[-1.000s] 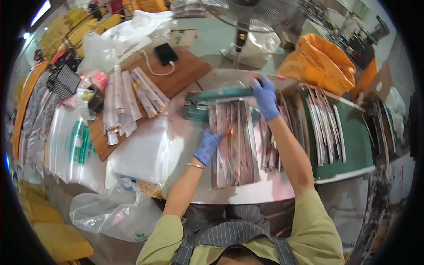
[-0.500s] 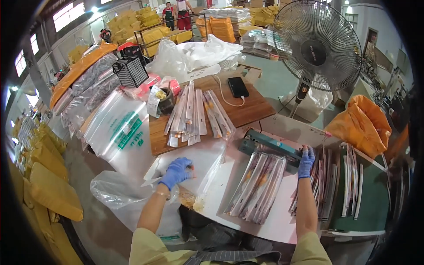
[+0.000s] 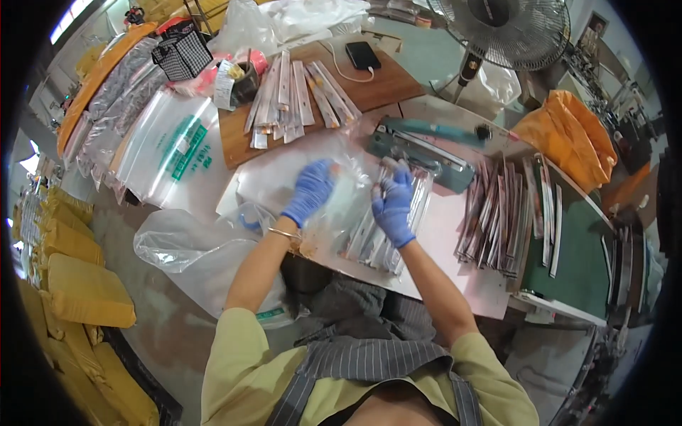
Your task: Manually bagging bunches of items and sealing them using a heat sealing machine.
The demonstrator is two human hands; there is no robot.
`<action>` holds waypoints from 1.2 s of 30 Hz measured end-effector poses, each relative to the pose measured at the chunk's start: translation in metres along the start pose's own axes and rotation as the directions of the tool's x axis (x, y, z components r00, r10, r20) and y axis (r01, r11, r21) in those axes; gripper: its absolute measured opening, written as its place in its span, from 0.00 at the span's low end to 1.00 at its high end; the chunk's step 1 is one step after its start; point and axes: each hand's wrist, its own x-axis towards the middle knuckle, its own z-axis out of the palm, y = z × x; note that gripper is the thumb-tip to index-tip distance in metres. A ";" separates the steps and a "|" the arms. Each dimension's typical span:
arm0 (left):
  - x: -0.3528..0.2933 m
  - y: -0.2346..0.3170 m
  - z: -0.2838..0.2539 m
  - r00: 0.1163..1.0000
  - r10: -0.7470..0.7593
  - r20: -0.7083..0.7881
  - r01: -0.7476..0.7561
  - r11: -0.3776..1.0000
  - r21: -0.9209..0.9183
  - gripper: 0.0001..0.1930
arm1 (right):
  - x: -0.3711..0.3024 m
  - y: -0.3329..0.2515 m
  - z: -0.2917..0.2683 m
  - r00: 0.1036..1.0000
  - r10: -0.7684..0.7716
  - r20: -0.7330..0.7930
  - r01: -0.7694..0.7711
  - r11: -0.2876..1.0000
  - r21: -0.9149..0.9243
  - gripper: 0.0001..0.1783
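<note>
Both my hands wear blue gloves and hold a clear plastic bag (image 3: 348, 195) open above the white table (image 3: 455, 234). My left hand (image 3: 310, 190) grips the bag's left edge. My right hand (image 3: 393, 204) grips its right edge, right over a bundle of long narrow packets (image 3: 376, 238) lying on the table. A teal heat sealer (image 3: 419, 145) sits just beyond my hands.
More narrow packets (image 3: 504, 213) lie fanned to the right, others on a wooden board (image 3: 383, 89) with a phone (image 3: 363, 55). A fan (image 3: 508, 32), an orange bag (image 3: 568, 135), stacked clear bags (image 3: 167, 145), a loose plastic bag (image 3: 192, 248) and yellow sacks (image 3: 78, 291) surround the table.
My left hand has come in from the left with a clear bag, and my right hand has moved left from the packets to grip the bag's other edge.
</note>
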 end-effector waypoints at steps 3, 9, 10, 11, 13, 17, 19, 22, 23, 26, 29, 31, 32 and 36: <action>-0.004 -0.002 -0.018 0.978 -0.193 -0.073 0.189 0.980 -0.055 0.13 | -0.009 0.026 -0.008 0.983 0.177 0.058 -0.174 0.984 -0.042 0.05; -0.033 0.054 0.026 0.949 -0.233 0.215 0.315 0.616 -0.722 0.03 | -0.022 -0.006 0.004 0.695 0.568 0.441 -0.682 0.328 0.653 0.08; -0.033 0.056 0.028 0.933 -0.273 0.233 0.353 0.581 -0.734 0.03 | -0.022 -0.008 0.003 0.643 0.556 0.527 -0.697 0.138 0.704 0.06; -0.032 0.055 0.028 0.934 -0.272 0.232 0.352 0.579 -0.735 0.03 | -0.021 -0.011 0.002 0.655 0.538 0.530 -0.667 0.082 0.741 0.03; -0.025 0.054 0.024 0.985 -0.126 0.115 0.169 0.797 -0.580 0.05 | -0.025 -0.002 0.004 0.692 0.527 0.494 -0.629 0.104 0.771 0.02; -0.014 0.040 0.012 0.994 -0.107 0.037 0.113 0.969 -0.221 0.09 | -0.023 0.002 0.002 0.740 0.535 0.408 -0.586 0.215 0.781 0.10; -0.007 0.025 -0.002 0.976 -0.158 -0.149 0.126 0.970 -0.208 0.12 | -0.020 0.006 -0.006 0.763 0.546 0.345 -0.582 0.348 0.735 0.15; -0.010 0.029 -0.012 0.940 -0.303 -0.154 0.273 0.943 -0.187 0.11 | -0.018 0.003 -0.015 0.751 0.599 0.277 -0.605 0.460 0.650 0.12; -0.020 0.046 -0.011 0.975 -0.091 -0.205 0.075 0.994 -0.084 0.11 | -0.023 0.010 -0.014 0.759 0.611 0.226 -0.604 0.528 0.597 0.11; -0.041 0.062 -0.003 0.964 0.257 -0.072 -0.249 0.963 0.104 0.16 | -0.026 -0.030 -0.008 0.811 0.533 0.241 -0.546 0.544 0.637 0.07; -0.024 0.021 0.016 0.994 -0.070 0.079 0.033 0.917 0.396 0.28 | -0.039 -0.038 -0.022 0.899 0.380 0.219 -0.438 0.812 0.385 0.04; -0.009 0.014 0.001 0.997 -0.077 -0.011 0.074 0.897 0.435 0.31 | -0.047 -0.015 -0.024 0.896 0.401 0.193 -0.434 0.883 0.180 0.05; -0.004 0.037 -0.005 0.995 -0.099 0.019 0.077 0.862 0.500 0.30 | -0.056 0.017 -0.027 0.879 0.432 0.199 -0.453 0.889 0.068 0.06; -0.032 0.108 -0.016 0.947 0.268 -0.178 -0.198 0.922 0.334 0.19 | -0.034 0.094 -0.098 0.931 0.319 -0.176 -0.349 0.921 -0.175 0.22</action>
